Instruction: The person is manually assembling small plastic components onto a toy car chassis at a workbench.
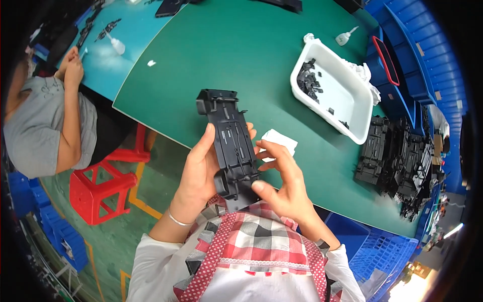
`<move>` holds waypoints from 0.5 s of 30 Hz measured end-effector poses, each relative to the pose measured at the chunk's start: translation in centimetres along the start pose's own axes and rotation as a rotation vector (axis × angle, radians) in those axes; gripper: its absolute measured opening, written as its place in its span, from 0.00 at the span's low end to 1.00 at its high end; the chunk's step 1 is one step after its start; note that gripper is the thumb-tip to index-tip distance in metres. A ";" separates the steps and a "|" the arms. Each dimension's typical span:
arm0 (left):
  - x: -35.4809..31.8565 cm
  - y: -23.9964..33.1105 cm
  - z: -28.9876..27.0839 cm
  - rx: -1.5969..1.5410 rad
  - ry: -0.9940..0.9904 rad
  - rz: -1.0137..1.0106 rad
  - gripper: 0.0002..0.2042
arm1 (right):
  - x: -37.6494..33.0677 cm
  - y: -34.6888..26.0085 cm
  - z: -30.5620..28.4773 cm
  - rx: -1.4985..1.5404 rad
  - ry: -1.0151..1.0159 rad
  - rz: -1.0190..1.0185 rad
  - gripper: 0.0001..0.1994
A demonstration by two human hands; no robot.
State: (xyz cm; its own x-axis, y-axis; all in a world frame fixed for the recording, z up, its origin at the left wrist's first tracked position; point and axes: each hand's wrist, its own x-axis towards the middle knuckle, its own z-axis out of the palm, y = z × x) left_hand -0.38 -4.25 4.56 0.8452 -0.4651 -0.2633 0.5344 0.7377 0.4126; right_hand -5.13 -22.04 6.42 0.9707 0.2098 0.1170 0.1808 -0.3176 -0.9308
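A black plastic toy car chassis is held up in front of me, over the near edge of the green table. My left hand grips it, thumb along its left side and fingertips showing past its right edge. My right hand is at the chassis's lower right, thumb against its near end and the other fingers curved beside its right side. Whether those right fingers hold a small part cannot be made out. Just beyond the right fingers lies a folded white tissue on the table.
On the green table, a white tray holds small black parts. Stacked black chassis stand at the right, near blue bins. A small white bottle sits behind the tray. A seated co-worker and red stools are at left.
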 end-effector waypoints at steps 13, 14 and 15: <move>2.3 -4.4 8.0 0.504 -0.254 0.363 0.52 | -3.4 -3.1 -9.4 -0.487 0.525 -0.208 0.49; 2.5 -4.1 7.5 0.576 -0.279 0.411 0.51 | -3.6 -3.4 -12.6 -0.697 0.685 -0.225 0.46; 2.8 -3.8 6.8 0.643 -0.309 0.458 0.51 | -4.3 -3.7 -15.9 -0.788 0.866 -0.181 0.42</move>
State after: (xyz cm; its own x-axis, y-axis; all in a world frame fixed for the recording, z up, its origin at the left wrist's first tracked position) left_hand -0.06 -11.69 8.23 0.8914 -0.3697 0.2622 -0.0427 0.5073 0.8607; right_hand -7.47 -36.44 14.86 0.6501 -0.2891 0.7028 0.0803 -0.8935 -0.4418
